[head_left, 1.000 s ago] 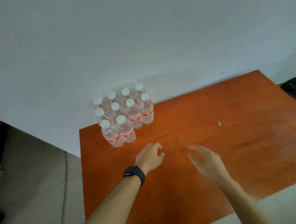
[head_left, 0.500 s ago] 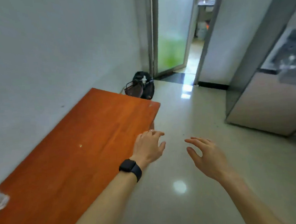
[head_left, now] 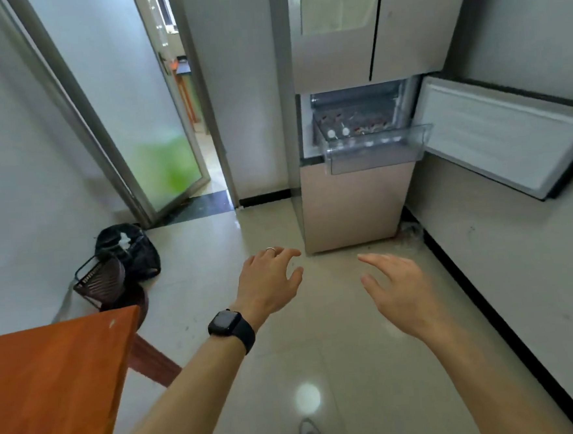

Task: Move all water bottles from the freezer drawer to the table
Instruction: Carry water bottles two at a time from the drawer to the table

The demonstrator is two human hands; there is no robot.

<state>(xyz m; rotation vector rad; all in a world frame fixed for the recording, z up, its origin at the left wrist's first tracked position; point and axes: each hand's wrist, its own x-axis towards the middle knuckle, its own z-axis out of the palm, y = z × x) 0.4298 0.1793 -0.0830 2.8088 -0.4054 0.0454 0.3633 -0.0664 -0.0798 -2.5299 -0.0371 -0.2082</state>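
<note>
The clear freezer drawer (head_left: 375, 154) is pulled out of the refrigerator (head_left: 355, 208) ahead. White caps of several water bottles (head_left: 338, 133) show inside it, with red labels behind them. The freezer door (head_left: 503, 137) stands swung open to the right. A corner of the orange wooden table (head_left: 52, 385) fills the lower left. My left hand (head_left: 269, 280), with a black watch on the wrist, and my right hand (head_left: 396, 285) are both raised over the floor, fingers relaxed, holding nothing. Both are well short of the drawer.
A black bag and a dark wire basket (head_left: 112, 266) sit on the floor by the left wall, just beyond the table corner. A glass door (head_left: 142, 118) stands ajar at the back left. The tiled floor (head_left: 322, 366) runs between table and refrigerator.
The view has swung right, from the bottles standing on the table, across the room, to the refrigerator. Both hands have stayed empty in front of me.
</note>
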